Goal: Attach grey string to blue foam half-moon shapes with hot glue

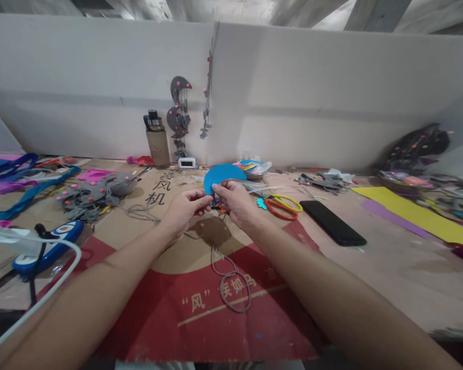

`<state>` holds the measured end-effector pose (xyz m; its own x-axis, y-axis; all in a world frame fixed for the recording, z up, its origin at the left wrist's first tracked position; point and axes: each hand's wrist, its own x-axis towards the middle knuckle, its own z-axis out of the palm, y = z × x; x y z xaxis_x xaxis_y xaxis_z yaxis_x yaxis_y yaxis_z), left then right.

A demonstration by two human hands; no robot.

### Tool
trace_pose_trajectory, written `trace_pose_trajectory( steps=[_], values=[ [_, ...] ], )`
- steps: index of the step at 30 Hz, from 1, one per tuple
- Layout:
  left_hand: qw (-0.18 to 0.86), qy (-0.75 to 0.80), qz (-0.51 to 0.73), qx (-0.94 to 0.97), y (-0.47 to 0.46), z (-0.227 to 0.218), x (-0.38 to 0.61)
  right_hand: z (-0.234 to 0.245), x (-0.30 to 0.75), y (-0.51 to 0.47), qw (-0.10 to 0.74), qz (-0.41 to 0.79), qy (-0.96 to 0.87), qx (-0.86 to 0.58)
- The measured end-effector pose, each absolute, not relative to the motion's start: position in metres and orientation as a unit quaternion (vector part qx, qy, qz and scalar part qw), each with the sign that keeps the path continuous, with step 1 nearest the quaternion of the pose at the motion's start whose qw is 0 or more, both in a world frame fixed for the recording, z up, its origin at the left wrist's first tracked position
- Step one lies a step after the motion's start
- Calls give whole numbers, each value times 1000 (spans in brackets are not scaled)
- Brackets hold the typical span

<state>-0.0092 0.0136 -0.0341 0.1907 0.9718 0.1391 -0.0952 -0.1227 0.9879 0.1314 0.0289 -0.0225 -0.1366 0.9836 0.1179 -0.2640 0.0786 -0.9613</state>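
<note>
A blue rounded paper cutout stands upright above the cardboard, pinched at its lower edge by my right hand. Close to that edge, my left hand has thumb and forefinger pressed together; what lies between them is too small to make out. Below my hands a thin grey cord lies looped on the red-printed cardboard. More grey cord lies left of my left hand. Scissors with red and yellow handles rest right of my right hand, beside a small turquoise cutout.
A black phone and yellow sheet lie to the right. At the back stand a bottle and small white clock. Grey felt pieces with pink beads and a blue-and-white object with a cable are at left.
</note>
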Motion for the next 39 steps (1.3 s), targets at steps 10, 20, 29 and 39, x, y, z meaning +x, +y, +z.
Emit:
trace_pose_trajectory(
  steps=[10, 20, 29, 39],
  values=[
    [559, 364, 565, 486, 12, -27, -7, -23, 127, 26, 547, 519, -547, -364],
    [560, 335, 629, 423, 20, -28, -13, -30, 125, 26, 525, 383, -641, -409],
    [548, 338, 665, 378, 23, -12, -26, -41, 120, 18, 423, 334, -751, -381],
    [552, 303, 688, 362, 20, -2, -27, -21, 169, 29, 355, 157, -736, -555]
  ],
)
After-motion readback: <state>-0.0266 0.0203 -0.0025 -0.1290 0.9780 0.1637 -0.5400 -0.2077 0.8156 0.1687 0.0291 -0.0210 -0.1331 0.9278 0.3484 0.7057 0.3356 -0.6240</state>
